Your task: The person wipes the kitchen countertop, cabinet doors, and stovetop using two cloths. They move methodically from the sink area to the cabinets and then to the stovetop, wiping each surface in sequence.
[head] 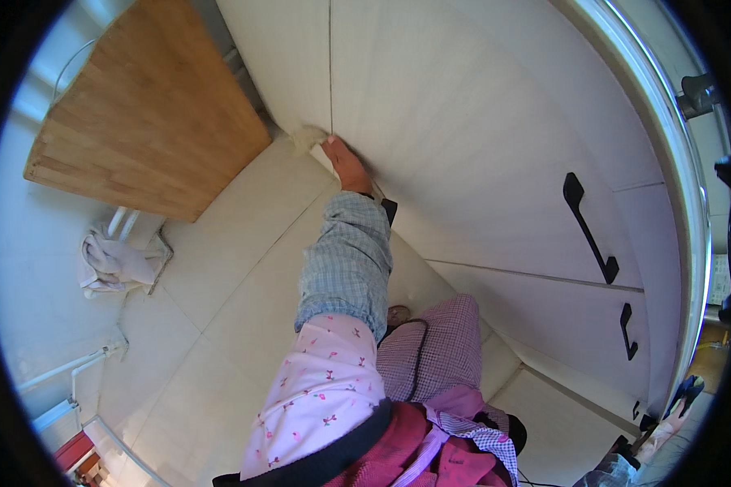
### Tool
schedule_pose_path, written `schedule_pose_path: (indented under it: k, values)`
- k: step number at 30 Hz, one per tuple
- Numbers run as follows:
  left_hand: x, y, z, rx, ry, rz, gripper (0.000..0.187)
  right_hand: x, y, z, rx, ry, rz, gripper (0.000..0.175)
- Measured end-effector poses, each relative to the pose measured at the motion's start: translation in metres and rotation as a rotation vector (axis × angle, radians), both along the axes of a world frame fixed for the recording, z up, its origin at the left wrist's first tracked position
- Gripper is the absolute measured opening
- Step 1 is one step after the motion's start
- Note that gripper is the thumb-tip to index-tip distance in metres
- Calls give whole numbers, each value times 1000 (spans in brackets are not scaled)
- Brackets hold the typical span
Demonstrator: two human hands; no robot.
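My left hand (pixel 347 165) reaches down to the foot of a pale cabinet door (pixel 463 140), close to the floor. A beige fuzzy cloth (pixel 307 139) shows at its fingertips, against the door's lower corner; the palm side is hidden. A grey-blue checked oversleeve (pixel 344 262) covers that forearm, below a pink printed sleeve (pixel 319 389). At the lower right rim my right hand (pixel 662 433) lies by the cabinet's end, small and distorted. Something dark and patterned (pixel 689 389) is beside it, and its grip is unclear.
A wooden board (pixel 152 115) juts out at upper left, above white pipes and a crumpled cloth (pixel 112 262). Black handles (pixel 590 228) stick out from the cabinet fronts. The metal-edged counter (pixel 700 195) curves along the right. My bent knee (pixel 444 341) is near the drawers.
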State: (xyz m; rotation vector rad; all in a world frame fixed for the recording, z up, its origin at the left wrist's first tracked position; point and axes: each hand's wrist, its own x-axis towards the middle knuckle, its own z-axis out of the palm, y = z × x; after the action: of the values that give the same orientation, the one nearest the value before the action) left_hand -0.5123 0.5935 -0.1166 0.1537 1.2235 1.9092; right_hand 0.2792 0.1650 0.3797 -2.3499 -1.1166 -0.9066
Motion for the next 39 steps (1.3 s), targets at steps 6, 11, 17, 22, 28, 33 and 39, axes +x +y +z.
schedule_pose_path:
  k: [6,11,17,22,28,33,39]
  values:
    - [92,-69,-70,-199,-652,-63,70,28,-8,13,-2,-53,-10,52]
    - [127,-95,-80,-442,-592,-158,76,50,-18,16,-16,-97,8,52]
    - [57,-57,-12,11,-176,-138,73,88,-30,-2,21,-82,46,51]
    - [39,-39,93,14,368,56,60,93,-18,-26,126,-26,110,56]
    - [146,-113,209,171,1034,103,52,20,6,-41,72,69,-90,59]
    - [126,-96,263,567,1161,11,48,-7,22,-45,104,57,-13,54]
    - [128,-92,194,147,851,57,53,8,21,-55,86,126,-30,50]
